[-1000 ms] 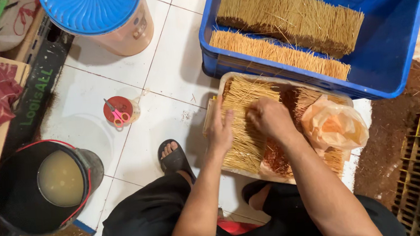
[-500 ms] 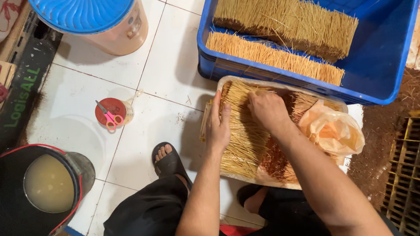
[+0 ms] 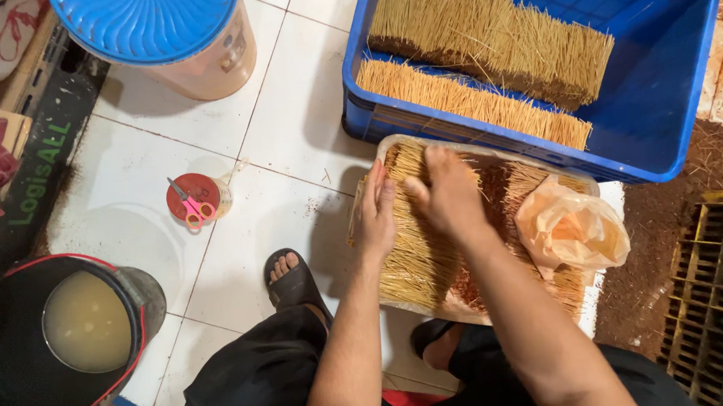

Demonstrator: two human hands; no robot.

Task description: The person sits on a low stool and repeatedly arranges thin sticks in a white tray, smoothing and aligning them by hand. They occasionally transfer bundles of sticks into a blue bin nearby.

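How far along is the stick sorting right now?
Done: two neat rows of sticks lie in the blue crate. In hand: the left hand and right hand press on the loose sticks in the pale tray. Left: that pile, plus sticks under the plastic bag.

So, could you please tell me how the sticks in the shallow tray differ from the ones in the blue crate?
The sticks in the tray lie in a loose, flat heap with reddish-brown powder beside them; the sticks in the blue crate stand in two neat, dense rows. Both hands, left hand and right hand, press on the tray sticks, while nothing touches the crate sticks. Both lots are thin, pale straw-coloured sticks.
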